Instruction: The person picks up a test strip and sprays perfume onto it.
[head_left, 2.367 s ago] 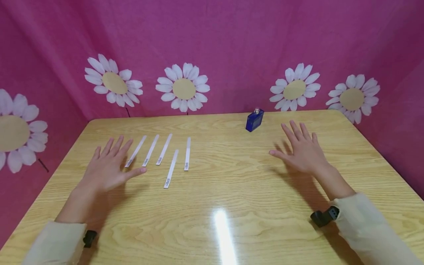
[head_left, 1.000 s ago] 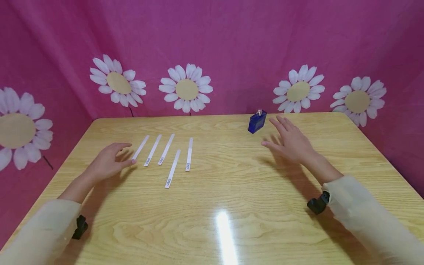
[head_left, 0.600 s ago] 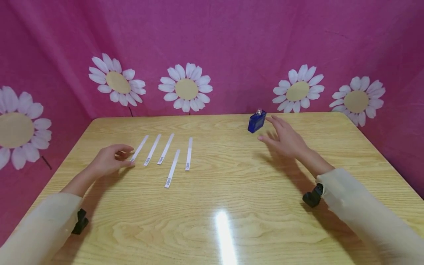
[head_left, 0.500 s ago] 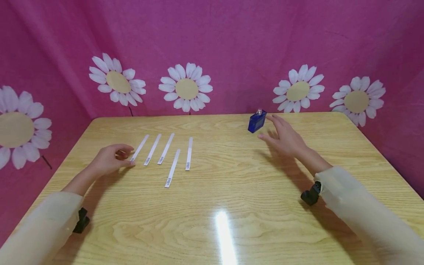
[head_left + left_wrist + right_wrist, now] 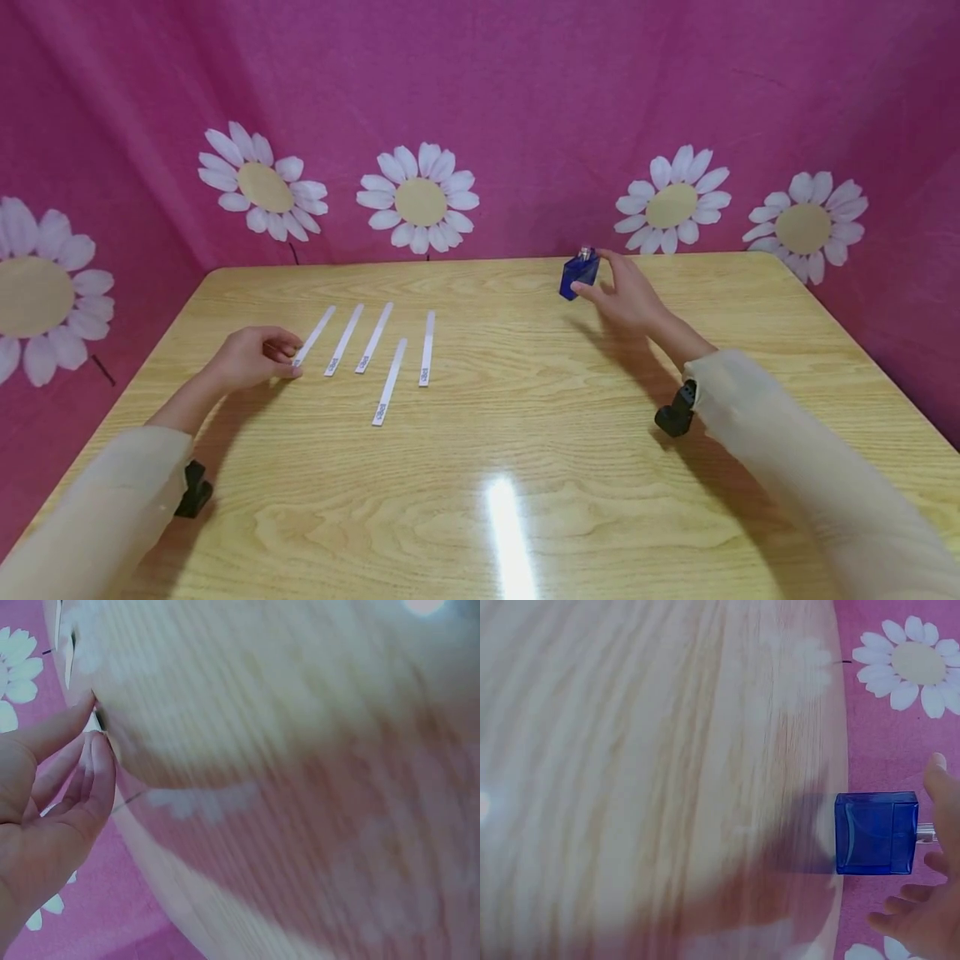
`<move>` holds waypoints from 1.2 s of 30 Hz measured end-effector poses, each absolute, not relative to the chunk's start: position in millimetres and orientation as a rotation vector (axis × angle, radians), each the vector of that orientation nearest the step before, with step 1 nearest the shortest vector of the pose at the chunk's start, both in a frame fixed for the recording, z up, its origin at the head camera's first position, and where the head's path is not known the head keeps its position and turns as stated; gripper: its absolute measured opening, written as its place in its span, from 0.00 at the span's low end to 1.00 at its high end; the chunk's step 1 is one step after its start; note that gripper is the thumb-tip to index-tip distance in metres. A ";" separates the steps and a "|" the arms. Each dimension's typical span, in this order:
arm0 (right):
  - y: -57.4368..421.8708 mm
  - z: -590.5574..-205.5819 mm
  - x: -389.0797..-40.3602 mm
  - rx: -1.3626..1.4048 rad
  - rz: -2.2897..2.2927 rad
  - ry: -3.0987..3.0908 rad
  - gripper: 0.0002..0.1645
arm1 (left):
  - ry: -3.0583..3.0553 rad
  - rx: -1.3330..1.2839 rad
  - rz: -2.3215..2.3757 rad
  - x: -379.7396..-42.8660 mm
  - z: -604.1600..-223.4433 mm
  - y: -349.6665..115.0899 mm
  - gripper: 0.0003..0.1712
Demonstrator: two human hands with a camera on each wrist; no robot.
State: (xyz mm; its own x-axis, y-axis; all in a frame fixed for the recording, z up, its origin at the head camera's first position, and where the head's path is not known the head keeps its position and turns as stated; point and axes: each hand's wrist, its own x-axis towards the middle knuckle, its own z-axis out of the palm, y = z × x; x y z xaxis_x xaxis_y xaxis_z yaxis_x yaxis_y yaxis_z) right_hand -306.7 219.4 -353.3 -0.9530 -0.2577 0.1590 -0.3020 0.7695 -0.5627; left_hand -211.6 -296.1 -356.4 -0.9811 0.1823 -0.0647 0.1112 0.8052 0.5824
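Observation:
Several white paper strips with dark print at their near ends lie on the table's left half. My left hand [image 5: 255, 360] is at the near end of the leftmost strip [image 5: 317, 330], fingers bent and thumb apart from them. In the left wrist view that strip [image 5: 95, 720] shows in the gap between thumb and fingertips; whether they touch it is unclear. At the back right stands a blue glass perfume bottle [image 5: 876, 833] with a silver neck. My right hand [image 5: 632, 293] is around its right side, thumb in front of the glass, fingers spread and not visibly closed on it.
Nearer than the others lies one strip [image 5: 390, 382], with another strip [image 5: 427, 348] to its right. The wood-grain table [image 5: 480, 450] has a bright light reflection near the front. Behind it hangs a pink curtain [image 5: 525, 100] with white daisies.
My right hand has moved left to the perfume bottle, its thumb now across the front. My left hand has moved to the leftmost strip and bent its fingers. Strips and bottle stay put.

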 end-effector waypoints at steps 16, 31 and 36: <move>206.8 -354.2 -327.5 0.295 1.120 -2.847 0.52 | 2.797 0.074 1.044 -213.7 -355.3 -295.8 0.28; 194.4 -365.0 -336.2 0.088 1.236 -2.806 0.48 | 2.760 0.056 1.062 -217.9 -354.4 -293.8 0.25; 191.1 -366.8 -337.1 0.044 1.244 -2.793 0.47 | 2.736 0.046 1.071 -219.0 -353.3 -295.2 0.24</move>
State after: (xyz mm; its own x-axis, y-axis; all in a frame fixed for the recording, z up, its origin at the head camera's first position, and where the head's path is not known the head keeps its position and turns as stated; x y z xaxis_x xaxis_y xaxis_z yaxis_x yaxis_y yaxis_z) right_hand -337.1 191.1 -366.8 -0.9961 0.0075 0.0880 -0.0604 0.6692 -0.7406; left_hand -219.0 -295.2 -353.3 -0.9790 0.1023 -0.1764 -0.0447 0.7365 0.6749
